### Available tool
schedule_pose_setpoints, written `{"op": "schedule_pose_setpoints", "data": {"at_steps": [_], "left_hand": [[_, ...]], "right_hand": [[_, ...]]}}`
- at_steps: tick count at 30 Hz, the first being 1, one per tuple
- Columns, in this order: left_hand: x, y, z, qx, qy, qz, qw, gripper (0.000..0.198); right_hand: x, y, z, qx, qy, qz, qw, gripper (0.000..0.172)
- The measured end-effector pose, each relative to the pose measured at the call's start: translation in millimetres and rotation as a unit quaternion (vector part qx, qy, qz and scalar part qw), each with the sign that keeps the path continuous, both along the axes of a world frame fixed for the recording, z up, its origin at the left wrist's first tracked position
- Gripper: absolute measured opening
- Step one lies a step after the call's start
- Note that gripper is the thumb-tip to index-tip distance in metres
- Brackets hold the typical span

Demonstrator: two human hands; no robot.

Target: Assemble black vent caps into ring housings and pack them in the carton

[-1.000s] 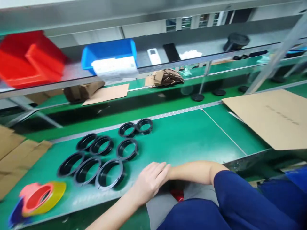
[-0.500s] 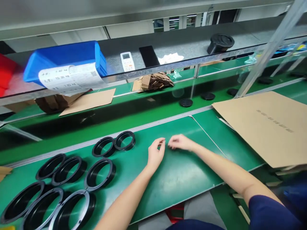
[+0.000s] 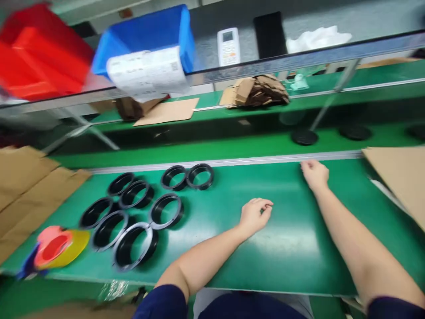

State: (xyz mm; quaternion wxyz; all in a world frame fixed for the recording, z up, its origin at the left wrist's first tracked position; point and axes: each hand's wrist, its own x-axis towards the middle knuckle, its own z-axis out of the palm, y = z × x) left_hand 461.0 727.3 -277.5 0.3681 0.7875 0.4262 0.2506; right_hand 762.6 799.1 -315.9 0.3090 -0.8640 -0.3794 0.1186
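My left hand [image 3: 254, 215] rests on the green bench mat [image 3: 292, 239] with its fingers loosely curled and nothing in it. My right hand [image 3: 314, 174] lies farther back and to the right, near the metal rail at the mat's far edge, fingers bent, holding nothing that I can see. Several black plastic rings [image 3: 137, 210] lie flat on the mat to the left of my left hand, apart from it.
Rolls of tape [image 3: 55, 248] sit at the mat's left front corner. Cardboard sheets lie at the left [image 3: 29, 186] and at the right [image 3: 398, 177]. A shelf above carries a red bin [image 3: 36, 53], a blue bin [image 3: 149, 37], a remote control [image 3: 228, 44] and a white cloth [image 3: 317, 37].
My hands were close together mid-mat; they have moved apart, the right one going back and right toward the rail. The view has swung left, showing the tape rolls again.
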Motion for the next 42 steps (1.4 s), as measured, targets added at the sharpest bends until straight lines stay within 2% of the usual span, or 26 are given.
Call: {"op": "schedule_pose_setpoints", "data": {"at_steps": [3, 15, 20, 23, 27, 29, 32, 35, 38, 42], "left_hand": [[-0.6, 6.5, -1.4, -0.008, -0.014, -0.023, 1.000, 0.020], [2.5, 8.2, -11.2, -0.012, -0.031, -0.055, 0.998, 0.024], [7.3, -2.6, -11.5, -0.010, -0.018, -0.056, 0.998, 0.023], [17.9, -2.7, -13.0, -0.010, -0.017, -0.062, 0.998, 0.020], [22.4, 2.6, -13.8, -0.012, -0.028, -0.065, 0.997, 0.020], [15.4, 2.5, -13.4, -0.013, -0.037, -0.058, 0.998, 0.021], [2.8, 5.0, -13.6, -0.015, -0.052, -0.047, 0.997, 0.023], [-2.7, 8.7, -13.2, -0.015, -0.065, -0.047, 0.997, 0.023], [-2.3, 8.6, -11.2, -0.016, -0.077, -0.045, 0.996, 0.023], [-1.7, 7.7, -8.6, -0.025, -0.096, -0.041, 0.994, 0.023]], "right_hand": [[-4.2, 3.5, 4.8, -0.010, -0.014, -0.029, 0.999, 0.020], [-10.3, 0.9, 12.2, -0.032, -0.059, -0.037, 0.997, 0.023], [-21.0, -8.8, 21.0, -0.056, -0.051, -0.065, 0.995, 0.027], [-12.1, -12.9, 28.5, -0.066, -0.035, -0.082, 0.994, 0.029], [3.2, 2.0, 34.1, -0.051, 0.019, -0.116, 0.992, 0.016], [3.3, 20.6, 32.3, -0.019, 0.079, -0.132, 0.988, 0.018], [9.8, 61.3, 26.3, 0.063, 0.185, -0.166, 0.967, 0.022], [27.4, 95.8, 24.3, 0.123, 0.276, -0.217, 0.928, 0.025], [39.8, 111.4, 25.7, 0.144, 0.367, -0.231, 0.889, 0.023], [39.5, 120.9, 32.6, 0.158, 0.456, -0.216, 0.849, 0.019]]}}
